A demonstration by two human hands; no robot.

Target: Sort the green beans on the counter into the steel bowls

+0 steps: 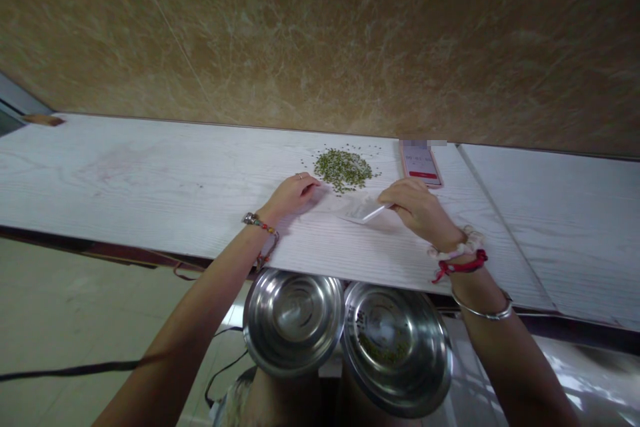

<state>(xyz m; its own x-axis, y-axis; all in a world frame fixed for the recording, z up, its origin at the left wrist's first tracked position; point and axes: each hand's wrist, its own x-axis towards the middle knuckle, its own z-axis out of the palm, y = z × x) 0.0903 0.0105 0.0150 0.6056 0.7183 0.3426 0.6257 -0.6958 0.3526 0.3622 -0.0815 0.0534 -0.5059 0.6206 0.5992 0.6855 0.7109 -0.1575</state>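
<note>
A loose pile of small green beans [343, 169] lies spread on the white wood-grain table [150, 173], with single ones scattered round it. At the pile's near left edge is my left hand [293, 195], its fingers curled together and their tips close to the beans. Whatever those fingers may hold is too small to make out. My right hand [413, 205] grips a thin, pale, translucent plastic piece [364, 208] with a straight white edge. That piece slants low over the table just in front of the pile; its exact kind is unclear.
Two steel bowls rest below the table edge: the left bowl [294, 320] looks bare inside, the right bowl [400, 347] has some green beans at its bottom. A phone [421, 165] lies behind my right hand. A marbled wall [320, 40] borders the table; a cable [70, 370] hangs left.
</note>
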